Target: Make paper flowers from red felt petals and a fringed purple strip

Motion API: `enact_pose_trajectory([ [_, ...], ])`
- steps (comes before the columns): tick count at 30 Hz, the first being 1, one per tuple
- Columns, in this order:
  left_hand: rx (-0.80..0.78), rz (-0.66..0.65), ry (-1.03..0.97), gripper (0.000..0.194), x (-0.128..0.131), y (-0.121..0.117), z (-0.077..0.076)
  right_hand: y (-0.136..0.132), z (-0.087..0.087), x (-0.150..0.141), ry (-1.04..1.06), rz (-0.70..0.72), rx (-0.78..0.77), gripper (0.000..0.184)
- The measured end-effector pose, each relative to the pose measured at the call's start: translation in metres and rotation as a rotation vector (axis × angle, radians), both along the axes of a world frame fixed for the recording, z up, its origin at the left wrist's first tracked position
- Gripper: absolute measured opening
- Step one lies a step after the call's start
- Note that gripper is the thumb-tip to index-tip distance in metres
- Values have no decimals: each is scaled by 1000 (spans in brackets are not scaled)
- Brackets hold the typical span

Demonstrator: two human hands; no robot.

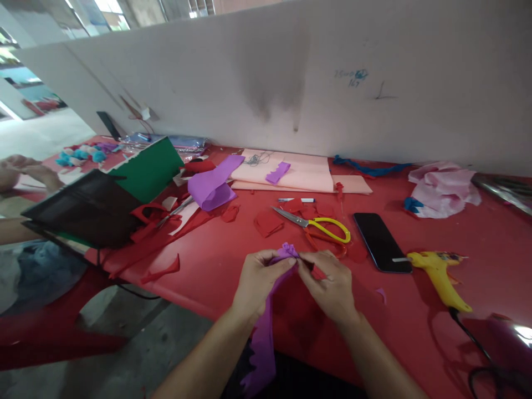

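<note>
My left hand [258, 280] and my right hand [330, 285] meet over the near edge of the red table [216, 260]. Both pinch a purple paper strip [266, 332] whose top is bunched into a small rolled tuft between my fingertips. The strip's loose tail, cut with a zigzag edge, hangs down past the table edge toward my lap. Just beyond my hands lie yellow-handled scissors [320, 224] and red paper scraps [268, 221].
A black phone [381, 241] and a yellow glue gun [440, 274] lie to the right. Purple paper [214, 185], pink sheets [299, 172], green card [152, 166] and a dark board [87, 208] sit left and back. Another person's hands [25, 172] show at far left. A white wall stands behind.
</note>
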State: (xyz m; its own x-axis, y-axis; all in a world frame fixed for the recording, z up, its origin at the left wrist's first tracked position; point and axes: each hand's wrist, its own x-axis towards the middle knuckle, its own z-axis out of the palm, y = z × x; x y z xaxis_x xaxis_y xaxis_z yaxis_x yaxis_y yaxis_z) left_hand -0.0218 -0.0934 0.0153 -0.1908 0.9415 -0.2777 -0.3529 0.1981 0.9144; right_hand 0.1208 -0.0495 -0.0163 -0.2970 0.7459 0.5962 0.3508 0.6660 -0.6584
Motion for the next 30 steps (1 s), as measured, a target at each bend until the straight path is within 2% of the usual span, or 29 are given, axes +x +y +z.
enact_pose_trajectory([
  [3, 5, 16, 23, 14, 1, 1, -1, 0, -1, -2, -115, -71, 217, 12],
  [6, 1, 39, 19, 16, 4, 3, -3, -1, 0, -2, -222, -122, 360, 13],
  [9, -27, 76, 18, 17, 5, 4, -4, -4, 0, 1, -372, -125, 441, 18],
  [11, -51, 90, 22, 16, 3, 5, -3, -5, -1, 2, -416, -113, 439, 22],
  [14, -48, 60, 58, 17, 0, 5, 0, -7, 0, 0, -264, -84, 289, 22],
  [18, -27, 4, 102, 17, -6, 4, 2, -9, 5, -4, 39, 8, -200, 19],
  [21, -6, -6, 110, 16, -9, 5, 3, -7, 8, -4, 122, 78, -428, 17],
  [25, -19, -27, 52, 18, -11, 6, 5, -4, 8, -3, 160, 81, -531, 11],
  [30, -82, -31, 43, 22, -12, 8, 7, -6, 6, -2, 175, 53, -489, 10],
])
